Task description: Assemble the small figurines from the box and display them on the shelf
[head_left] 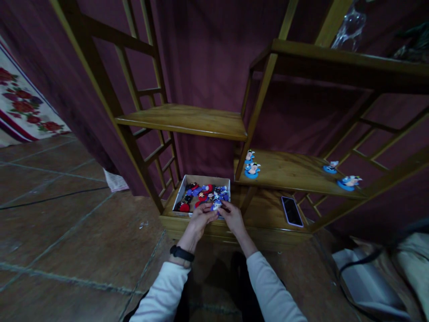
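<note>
Between my two hands, at the front edge of a white cardboard box (179,195), is a small blue-and-white figurine (216,205). My left hand (202,216) grips it from the left, and a black band circles that wrist. From the right, the fingers of my right hand (233,215) close on the same figurine. Behind it the box holds several small figurines (202,195) in red, black, blue and purple, lying jumbled. My hands cover part of the box's front wall.
The box stands on the low shelf of a wooden display rack (181,118). A phone (292,211) lies to its right. Figurines on blue bases (252,170) stand on the shelf above, at both ends. A glass ornament (350,27) sits higher up. A cable (56,197) crosses the tiled floor.
</note>
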### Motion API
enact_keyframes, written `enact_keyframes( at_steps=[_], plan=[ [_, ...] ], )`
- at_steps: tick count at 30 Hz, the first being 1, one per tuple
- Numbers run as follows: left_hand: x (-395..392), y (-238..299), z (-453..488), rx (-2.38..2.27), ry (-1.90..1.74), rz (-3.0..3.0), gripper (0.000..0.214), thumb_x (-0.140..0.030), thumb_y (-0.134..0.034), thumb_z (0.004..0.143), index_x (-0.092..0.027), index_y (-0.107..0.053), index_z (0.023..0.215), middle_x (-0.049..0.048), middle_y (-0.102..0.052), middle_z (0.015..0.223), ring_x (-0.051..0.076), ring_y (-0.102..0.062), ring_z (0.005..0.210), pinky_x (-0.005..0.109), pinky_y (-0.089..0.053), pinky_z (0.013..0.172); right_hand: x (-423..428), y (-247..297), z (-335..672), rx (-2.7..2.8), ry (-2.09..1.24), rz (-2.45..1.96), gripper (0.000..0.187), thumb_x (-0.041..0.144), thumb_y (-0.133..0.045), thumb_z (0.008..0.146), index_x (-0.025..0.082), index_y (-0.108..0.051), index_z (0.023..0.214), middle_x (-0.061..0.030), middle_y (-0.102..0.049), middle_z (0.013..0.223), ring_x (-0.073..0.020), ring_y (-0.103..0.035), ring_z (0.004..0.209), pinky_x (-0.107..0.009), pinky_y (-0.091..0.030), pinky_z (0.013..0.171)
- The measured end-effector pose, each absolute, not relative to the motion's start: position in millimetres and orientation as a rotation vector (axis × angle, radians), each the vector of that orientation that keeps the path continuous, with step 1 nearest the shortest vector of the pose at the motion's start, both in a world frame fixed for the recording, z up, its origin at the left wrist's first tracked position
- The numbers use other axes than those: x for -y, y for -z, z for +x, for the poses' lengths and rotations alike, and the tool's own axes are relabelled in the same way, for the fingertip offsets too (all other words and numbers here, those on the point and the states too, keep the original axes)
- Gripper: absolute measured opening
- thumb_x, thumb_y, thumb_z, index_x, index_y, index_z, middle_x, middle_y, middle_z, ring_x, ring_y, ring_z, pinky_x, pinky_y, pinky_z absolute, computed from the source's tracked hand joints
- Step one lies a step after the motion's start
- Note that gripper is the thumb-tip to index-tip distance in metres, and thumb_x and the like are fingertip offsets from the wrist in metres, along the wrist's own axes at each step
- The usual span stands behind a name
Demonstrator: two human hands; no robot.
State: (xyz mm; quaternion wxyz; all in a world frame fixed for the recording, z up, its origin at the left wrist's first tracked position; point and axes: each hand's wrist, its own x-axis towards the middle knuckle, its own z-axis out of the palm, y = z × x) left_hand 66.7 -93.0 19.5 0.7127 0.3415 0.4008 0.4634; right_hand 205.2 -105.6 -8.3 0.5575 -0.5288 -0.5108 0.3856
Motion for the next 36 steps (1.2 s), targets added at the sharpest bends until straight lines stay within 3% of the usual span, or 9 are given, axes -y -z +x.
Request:
enact_keyframes(
  at_steps=[4,8,15,24,32,36],
  plan=[
    [88.7,-17.3,66.9,-0.914,-1.018,0.696,0.039,-0.006,-0.075,0.056,-0.014,-0.059,0.090,0.0046,-0.065,0.078,0.013,-0.064,0.067,0.029,-0.054,0.069,105.2,4.8,207.4,1.131,-0.974,-1.178,0.037,0.030,-0.063,0.069,0.022,-0.064,0.105,-0.0028,-0.068,0.094,-0.0185,-0.061,0.087,-0.034,-0.046,0.084],
    [86.5,-16.6,66.5,-0.914,-1.001,0.683,0.037,-0.005,-0.072,0.058,-0.014,-0.060,0.092,0.0046,-0.066,0.078,0.014,-0.064,0.066,0.028,-0.054,0.066,103.9,4.2,205.8,1.069,-0.962,-1.210,0.029,0.030,-0.065,0.064,0.021,-0.068,0.091,-0.0022,-0.067,0.094,-0.0175,-0.060,0.083,-0.032,-0.046,0.082],
    [88.9,-15.8,71.4,-0.913,-1.021,0.724,0.042,-0.008,-0.077,0.053,-0.015,-0.060,0.091,0.0020,-0.065,0.071,0.012,-0.063,0.063,0.024,-0.053,0.064,107.8,0.1,198.1,0.848,-1.259,-1.110,0.031,0.033,-0.068,0.059,0.017,-0.066,0.086,-0.0025,-0.067,0.083,-0.0157,-0.060,0.074,-0.030,-0.046,0.075],
    [89.6,-11.2,75.7,-0.949,-1.066,0.769,0.044,-0.013,-0.079,0.048,-0.012,-0.063,0.089,0.0034,-0.067,0.072,0.010,-0.059,0.059,0.021,-0.048,0.058,108.8,5.9,191.4,0.691,-1.263,-1.035,0.028,0.030,-0.072,0.054,0.016,-0.065,0.078,-0.0022,-0.066,0.078,-0.0155,-0.060,0.070,-0.030,-0.048,0.072],
    [87.2,-4.0,80.4,-0.956,-1.167,0.804,0.047,-0.015,-0.076,0.051,-0.014,-0.058,0.094,-0.0013,-0.064,0.065,0.010,-0.058,0.056,0.023,-0.048,0.061,111.3,3.1,192.4,0.894,-1.070,-1.183,0.030,0.031,-0.065,0.062,0.021,-0.065,0.090,-0.0021,-0.066,0.087,-0.0173,-0.059,0.079,-0.032,-0.048,0.077],
    [89.4,-3.1,78.7,-1.002,-1.230,1.017,0.047,-0.012,-0.072,0.053,-0.014,-0.056,0.097,-0.0029,-0.063,0.062,0.011,-0.058,0.056,0.023,-0.047,0.061,119.6,-3.4,194.0,1.143,-0.891,-1.245,0.036,0.028,-0.062,0.068,0.025,-0.062,0.104,-0.0030,-0.063,0.103,-0.0170,-0.059,0.086,-0.031,-0.047,0.080]
  ],
)
